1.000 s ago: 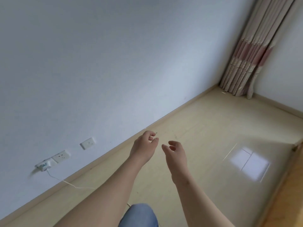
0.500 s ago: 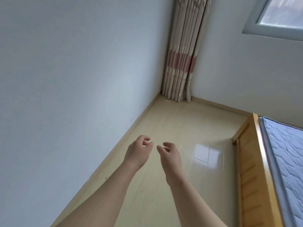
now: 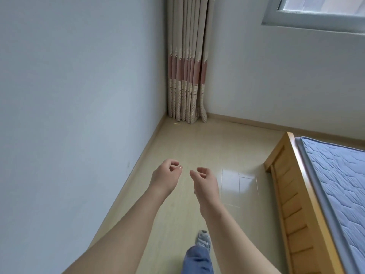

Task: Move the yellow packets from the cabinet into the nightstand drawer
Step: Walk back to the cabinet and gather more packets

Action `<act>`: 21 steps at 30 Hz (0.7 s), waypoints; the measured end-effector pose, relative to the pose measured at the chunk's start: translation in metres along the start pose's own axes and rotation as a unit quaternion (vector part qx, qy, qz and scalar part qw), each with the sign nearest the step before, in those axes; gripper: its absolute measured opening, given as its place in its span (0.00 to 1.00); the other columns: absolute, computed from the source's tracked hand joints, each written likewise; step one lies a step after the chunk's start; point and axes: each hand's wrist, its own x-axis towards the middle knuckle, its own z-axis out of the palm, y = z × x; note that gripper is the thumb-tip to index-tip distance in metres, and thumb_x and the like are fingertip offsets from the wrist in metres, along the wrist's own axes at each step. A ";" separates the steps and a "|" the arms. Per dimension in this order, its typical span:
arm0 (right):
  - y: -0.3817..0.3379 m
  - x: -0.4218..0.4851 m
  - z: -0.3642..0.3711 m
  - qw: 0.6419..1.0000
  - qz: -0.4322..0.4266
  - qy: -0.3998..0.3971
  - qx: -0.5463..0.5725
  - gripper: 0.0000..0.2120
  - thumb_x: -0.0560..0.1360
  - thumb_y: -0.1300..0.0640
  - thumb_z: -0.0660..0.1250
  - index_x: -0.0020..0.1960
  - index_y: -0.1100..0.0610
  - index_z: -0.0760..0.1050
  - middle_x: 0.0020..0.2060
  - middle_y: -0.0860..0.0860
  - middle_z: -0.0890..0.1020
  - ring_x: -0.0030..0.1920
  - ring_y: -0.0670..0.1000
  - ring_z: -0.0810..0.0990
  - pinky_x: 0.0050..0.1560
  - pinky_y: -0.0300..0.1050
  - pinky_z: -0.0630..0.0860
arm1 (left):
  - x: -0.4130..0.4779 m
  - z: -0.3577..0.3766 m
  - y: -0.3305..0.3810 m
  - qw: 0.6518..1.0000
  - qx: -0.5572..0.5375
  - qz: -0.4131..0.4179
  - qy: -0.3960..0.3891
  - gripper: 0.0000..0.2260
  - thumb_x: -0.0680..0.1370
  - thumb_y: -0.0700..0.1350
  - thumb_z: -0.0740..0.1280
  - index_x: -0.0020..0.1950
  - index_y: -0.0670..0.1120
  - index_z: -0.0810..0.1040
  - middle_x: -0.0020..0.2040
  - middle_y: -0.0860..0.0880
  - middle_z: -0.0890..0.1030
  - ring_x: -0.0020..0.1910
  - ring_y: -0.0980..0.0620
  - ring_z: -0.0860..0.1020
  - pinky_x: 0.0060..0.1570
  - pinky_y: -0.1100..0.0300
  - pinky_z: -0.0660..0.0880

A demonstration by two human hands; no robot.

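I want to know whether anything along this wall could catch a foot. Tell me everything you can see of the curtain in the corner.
The curtain hangs drawn together in tight vertical folds in the room's corner, left of the window. It looks like beige fabric with small dots, a wide dusty-pink band partway down and narrow stripes below that. Its top runs out of frame. The hem reaches the floor, and the rightmost fold flares outward at the bottom. Nothing else touches it.

Beige floor [image 3: 183, 147]: wooden bed frame [image 3: 292, 204], curtain hem [image 3: 187, 117] touching.
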 end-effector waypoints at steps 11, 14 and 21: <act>-0.127 0.255 -0.075 0.999 -0.019 0.023 0.018 0.16 0.77 0.56 0.63 0.64 0.57 0.69 0.52 0.51 0.74 0.46 0.47 0.73 0.47 0.40 0.66 | 0.228 0.112 0.146 1.000 0.003 0.019 -0.005 0.04 0.79 0.46 0.63 0.53 0.50 0.74 0.50 0.49 0.78 0.51 0.49 0.77 0.49 0.59 0.71; -0.149 0.300 -0.098 0.999 -0.024 0.035 0.031 0.16 0.77 0.56 0.64 0.63 0.57 0.70 0.50 0.50 0.74 0.44 0.45 0.73 0.47 0.40 0.66 | 0.268 0.139 0.182 0.999 0.002 0.037 -0.014 0.06 0.80 0.45 0.62 0.56 0.48 0.74 0.49 0.50 0.76 0.49 0.50 0.76 0.39 0.64 0.69; -0.175 0.383 -0.157 0.994 -0.002 0.099 0.051 0.15 0.77 0.55 0.64 0.62 0.56 0.70 0.50 0.49 0.74 0.45 0.46 0.73 0.47 0.40 0.67 | 0.351 0.216 0.234 0.995 0.004 0.052 -0.084 0.07 0.80 0.43 0.62 0.57 0.46 0.75 0.50 0.47 0.76 0.49 0.50 0.75 0.40 0.63 0.69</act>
